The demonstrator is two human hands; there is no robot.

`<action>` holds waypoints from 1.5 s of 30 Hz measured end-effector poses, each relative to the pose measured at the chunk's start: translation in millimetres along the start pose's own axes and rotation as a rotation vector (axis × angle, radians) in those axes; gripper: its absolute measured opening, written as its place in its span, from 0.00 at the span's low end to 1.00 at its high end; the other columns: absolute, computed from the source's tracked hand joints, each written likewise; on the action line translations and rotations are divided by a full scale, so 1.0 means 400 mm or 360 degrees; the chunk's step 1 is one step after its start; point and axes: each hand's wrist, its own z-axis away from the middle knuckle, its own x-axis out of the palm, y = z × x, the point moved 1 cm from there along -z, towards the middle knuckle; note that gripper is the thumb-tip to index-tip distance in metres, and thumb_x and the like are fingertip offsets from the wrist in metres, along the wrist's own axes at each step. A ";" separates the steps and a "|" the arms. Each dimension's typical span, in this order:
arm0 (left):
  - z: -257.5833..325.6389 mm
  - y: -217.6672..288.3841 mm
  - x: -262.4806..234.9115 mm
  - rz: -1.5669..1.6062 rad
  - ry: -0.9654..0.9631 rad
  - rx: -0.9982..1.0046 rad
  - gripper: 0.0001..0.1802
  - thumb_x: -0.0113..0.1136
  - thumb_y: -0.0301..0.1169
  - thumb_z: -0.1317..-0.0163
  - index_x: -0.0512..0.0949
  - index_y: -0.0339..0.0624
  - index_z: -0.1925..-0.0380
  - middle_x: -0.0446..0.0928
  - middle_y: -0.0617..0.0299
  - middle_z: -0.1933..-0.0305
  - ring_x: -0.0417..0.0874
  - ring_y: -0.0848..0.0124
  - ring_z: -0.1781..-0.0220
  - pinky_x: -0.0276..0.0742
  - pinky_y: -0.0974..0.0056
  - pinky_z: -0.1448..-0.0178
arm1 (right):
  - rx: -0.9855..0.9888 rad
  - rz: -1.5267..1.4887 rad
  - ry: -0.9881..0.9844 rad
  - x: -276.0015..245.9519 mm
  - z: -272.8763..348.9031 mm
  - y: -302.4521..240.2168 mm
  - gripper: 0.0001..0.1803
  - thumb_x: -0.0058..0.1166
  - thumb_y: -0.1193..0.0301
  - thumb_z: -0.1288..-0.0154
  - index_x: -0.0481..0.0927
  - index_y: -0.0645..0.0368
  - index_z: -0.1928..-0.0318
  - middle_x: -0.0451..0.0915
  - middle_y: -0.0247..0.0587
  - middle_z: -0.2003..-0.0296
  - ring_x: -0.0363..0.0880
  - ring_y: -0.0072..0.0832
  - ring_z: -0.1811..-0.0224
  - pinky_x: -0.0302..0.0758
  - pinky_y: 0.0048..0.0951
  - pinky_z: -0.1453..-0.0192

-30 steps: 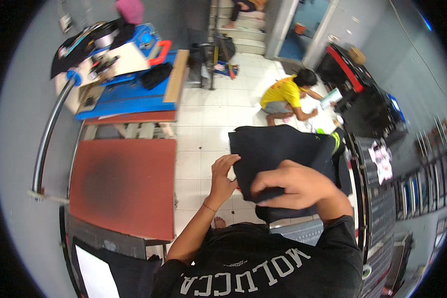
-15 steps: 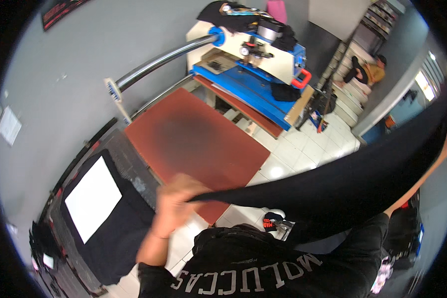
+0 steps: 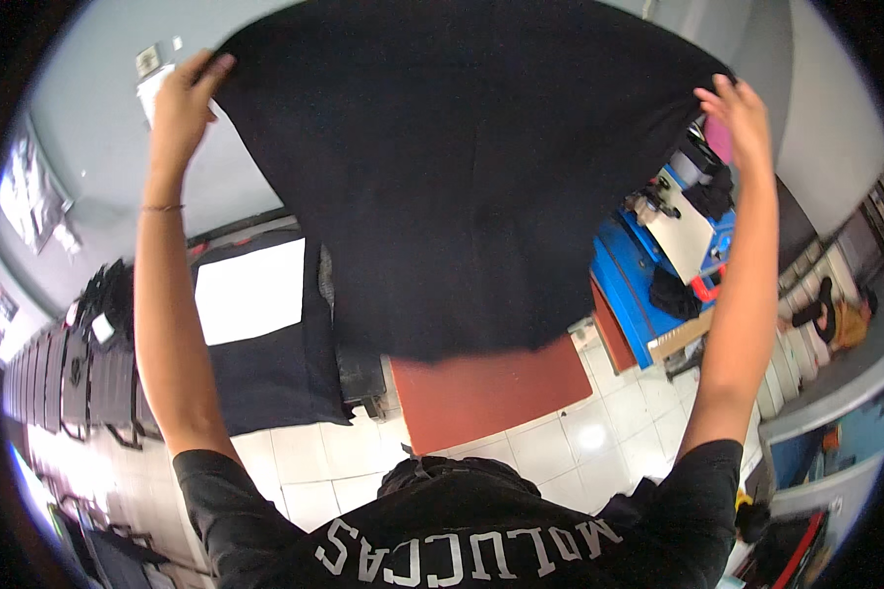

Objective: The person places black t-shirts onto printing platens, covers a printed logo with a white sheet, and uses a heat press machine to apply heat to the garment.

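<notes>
So both hands were up high, holding a black garment (image 3: 462, 187) spread out in the air over the red press pad (image 3: 491, 388). Left hand (image 3: 182, 103) had its fingers pinched shut on one top corner, right hand (image 3: 737, 113) clamped on the other. I figured the cloth was light, soft and floppy, no stiffness at all, so corners or hem edges looked like the spots to grab. A blue press machine (image 3: 638, 285) sat off right.

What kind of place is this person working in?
Probably a garment-printing workshop. A blue heat-press machine stands over a flat reddish-brown press pad, a dark shirt with a white sheet on it lies nearby, and both hands spread a black cloth garment.
</notes>
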 end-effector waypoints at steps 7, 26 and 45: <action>0.419 0.202 -0.147 0.0003 0.0219 -0.0226 0.11 0.55 0.27 0.33 0.82 0.35 0.55 0.83 0.58 0.56 0.81 0.73 0.59 0.77 0.69 0.60 | -0.0013 0.0027 -0.0214 -0.255 0.271 0.032 0.19 0.48 0.63 0.24 0.74 0.69 0.47 0.82 0.49 0.54 0.83 0.34 0.50 0.77 0.33 0.43; 1.510 0.181 0.170 0.0014 -0.0459 -0.1388 0.24 0.54 0.11 0.52 0.87 0.45 0.58 0.73 0.51 0.38 0.79 0.55 0.44 0.77 0.58 0.40 | 0.1146 0.0572 -0.0838 -0.449 1.163 0.653 0.12 0.45 0.70 0.23 0.79 0.63 0.53 0.82 0.45 0.62 0.88 0.33 0.65 0.84 0.28 0.72; 2.033 0.030 -0.366 -0.1873 0.0108 -0.2264 0.49 0.69 0.37 0.45 0.54 0.47 0.26 0.55 0.39 0.25 0.58 0.40 0.26 0.58 0.45 0.25 | 0.1508 0.0607 -0.2274 -0.140 1.021 0.485 0.17 0.42 0.65 0.22 0.75 0.60 0.43 0.85 0.49 0.70 0.81 0.30 0.81 0.78 0.27 0.78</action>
